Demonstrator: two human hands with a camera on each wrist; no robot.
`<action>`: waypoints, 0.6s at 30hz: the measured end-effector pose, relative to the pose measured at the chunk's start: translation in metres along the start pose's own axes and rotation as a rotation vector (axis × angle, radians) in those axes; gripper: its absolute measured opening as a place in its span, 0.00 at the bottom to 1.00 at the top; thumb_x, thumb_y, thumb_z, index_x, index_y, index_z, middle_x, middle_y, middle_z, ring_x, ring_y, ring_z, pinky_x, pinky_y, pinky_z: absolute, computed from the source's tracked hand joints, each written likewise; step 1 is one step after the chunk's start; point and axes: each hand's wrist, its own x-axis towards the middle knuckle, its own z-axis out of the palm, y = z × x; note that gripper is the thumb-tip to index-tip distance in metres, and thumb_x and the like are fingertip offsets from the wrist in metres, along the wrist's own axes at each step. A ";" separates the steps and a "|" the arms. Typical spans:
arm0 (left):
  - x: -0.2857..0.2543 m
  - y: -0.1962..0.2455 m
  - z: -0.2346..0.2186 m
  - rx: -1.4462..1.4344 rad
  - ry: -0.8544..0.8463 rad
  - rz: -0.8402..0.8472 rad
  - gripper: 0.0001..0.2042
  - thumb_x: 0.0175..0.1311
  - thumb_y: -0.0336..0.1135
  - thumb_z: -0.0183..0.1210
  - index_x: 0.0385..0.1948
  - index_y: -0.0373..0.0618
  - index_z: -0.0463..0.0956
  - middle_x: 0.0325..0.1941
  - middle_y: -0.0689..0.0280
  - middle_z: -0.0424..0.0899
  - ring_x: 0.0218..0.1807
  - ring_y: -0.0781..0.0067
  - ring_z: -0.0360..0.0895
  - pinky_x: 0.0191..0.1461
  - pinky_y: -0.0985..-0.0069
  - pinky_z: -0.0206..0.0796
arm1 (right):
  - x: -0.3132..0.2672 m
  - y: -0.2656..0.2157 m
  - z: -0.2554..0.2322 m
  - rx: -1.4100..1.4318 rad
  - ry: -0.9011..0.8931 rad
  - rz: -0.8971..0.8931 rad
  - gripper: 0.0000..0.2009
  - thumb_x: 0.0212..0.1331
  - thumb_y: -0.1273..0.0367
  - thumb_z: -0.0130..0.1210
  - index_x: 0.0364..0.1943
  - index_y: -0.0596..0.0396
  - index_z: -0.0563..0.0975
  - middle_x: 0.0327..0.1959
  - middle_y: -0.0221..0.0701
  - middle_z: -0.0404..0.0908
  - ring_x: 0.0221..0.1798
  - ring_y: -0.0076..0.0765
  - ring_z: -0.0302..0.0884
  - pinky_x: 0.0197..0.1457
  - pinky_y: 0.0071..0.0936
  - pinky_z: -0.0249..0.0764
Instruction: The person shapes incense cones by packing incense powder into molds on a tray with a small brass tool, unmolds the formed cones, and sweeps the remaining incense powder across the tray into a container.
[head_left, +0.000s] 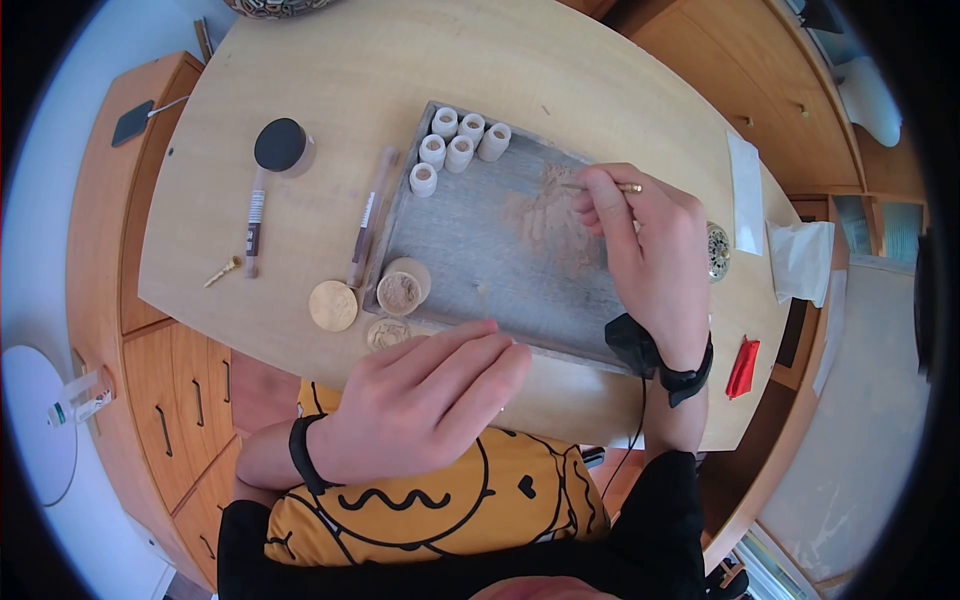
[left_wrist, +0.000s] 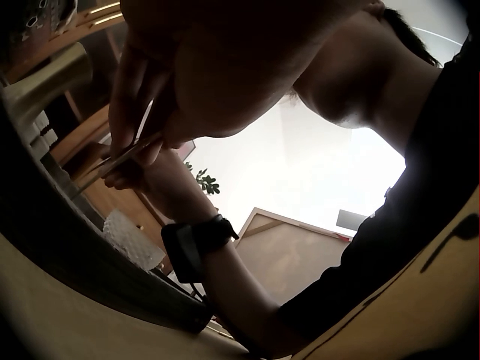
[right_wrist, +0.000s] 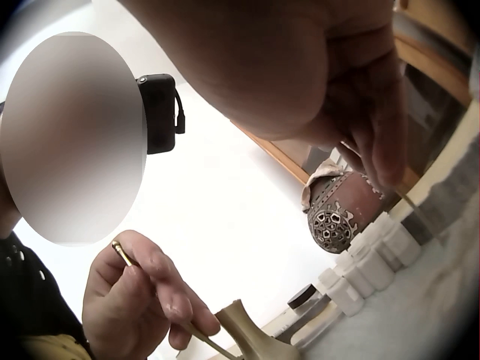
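Note:
My right hand (head_left: 655,230) pinches a slim brass-ended tool (head_left: 630,188) over a patch of tan powder (head_left: 560,225) on the grey tray (head_left: 470,255). My left hand (head_left: 425,400) is held at the tray's near edge. From the head it hides what it holds, but in the right wrist view its fingers pinch a thin brass tool (right_wrist: 126,253) that points downward. An open cup of powder (head_left: 402,290) stands in the tray's near left corner, just beyond the left hand. Beside it, outside the tray, lies a small round dish with powder (head_left: 388,334).
Several small white bottles (head_left: 460,152) fill the tray's far left corner. Left of the tray are a tan disc (head_left: 333,305), labelled tubes (head_left: 256,225), a black-lidded jar (head_left: 282,147) and a brass piece (head_left: 222,271). A patterned tin (head_left: 718,250) and red pouch (head_left: 742,367) lie at right.

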 end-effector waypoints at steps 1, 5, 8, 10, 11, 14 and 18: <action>0.000 0.000 0.000 -0.008 0.014 -0.001 0.15 0.51 0.23 0.63 0.43 0.38 0.80 0.38 0.61 0.86 0.38 0.63 0.87 0.34 0.75 0.80 | 0.000 0.004 0.005 0.045 0.013 -0.066 0.07 0.63 0.72 0.59 0.35 0.63 0.83 0.30 0.45 0.84 0.30 0.54 0.82 0.35 0.36 0.77; 0.002 0.002 -0.001 -0.003 0.025 0.017 0.14 0.53 0.22 0.64 0.44 0.36 0.79 0.38 0.59 0.86 0.38 0.61 0.87 0.35 0.73 0.80 | 0.004 0.004 0.014 0.103 0.009 -0.152 0.07 0.64 0.72 0.59 0.35 0.64 0.83 0.29 0.45 0.84 0.30 0.54 0.82 0.35 0.37 0.78; -0.001 0.003 -0.001 -0.020 0.024 0.012 0.15 0.53 0.22 0.65 0.45 0.36 0.78 0.38 0.58 0.86 0.38 0.60 0.87 0.36 0.72 0.81 | 0.003 0.005 0.002 -0.055 -0.043 -0.061 0.10 0.70 0.72 0.53 0.42 0.67 0.82 0.31 0.38 0.87 0.33 0.32 0.86 0.41 0.25 0.81; -0.001 0.004 -0.001 -0.038 0.030 0.010 0.15 0.53 0.22 0.65 0.45 0.36 0.78 0.38 0.58 0.86 0.39 0.59 0.87 0.36 0.72 0.81 | 0.005 0.003 0.001 0.014 0.003 -0.048 0.08 0.67 0.72 0.56 0.39 0.65 0.83 0.30 0.41 0.85 0.32 0.43 0.84 0.38 0.30 0.79; -0.001 0.005 0.000 -0.058 0.034 0.007 0.16 0.53 0.22 0.65 0.45 0.36 0.78 0.38 0.58 0.86 0.39 0.58 0.87 0.37 0.71 0.81 | 0.005 0.003 0.001 0.085 0.048 -0.033 0.07 0.64 0.72 0.58 0.35 0.63 0.83 0.30 0.45 0.84 0.30 0.54 0.82 0.36 0.36 0.77; -0.002 0.005 0.002 -0.067 0.015 0.018 0.14 0.54 0.23 0.65 0.43 0.36 0.78 0.39 0.58 0.86 0.41 0.57 0.87 0.38 0.71 0.82 | 0.008 0.010 0.014 0.156 0.063 -0.172 0.07 0.65 0.72 0.57 0.36 0.63 0.83 0.27 0.45 0.84 0.29 0.53 0.82 0.34 0.35 0.77; -0.002 0.005 0.001 -0.074 -0.008 0.022 0.14 0.54 0.24 0.65 0.43 0.36 0.78 0.39 0.58 0.86 0.42 0.57 0.87 0.40 0.70 0.82 | 0.008 0.012 0.009 0.116 0.056 -0.074 0.07 0.65 0.72 0.57 0.38 0.63 0.83 0.26 0.44 0.84 0.29 0.50 0.84 0.34 0.34 0.78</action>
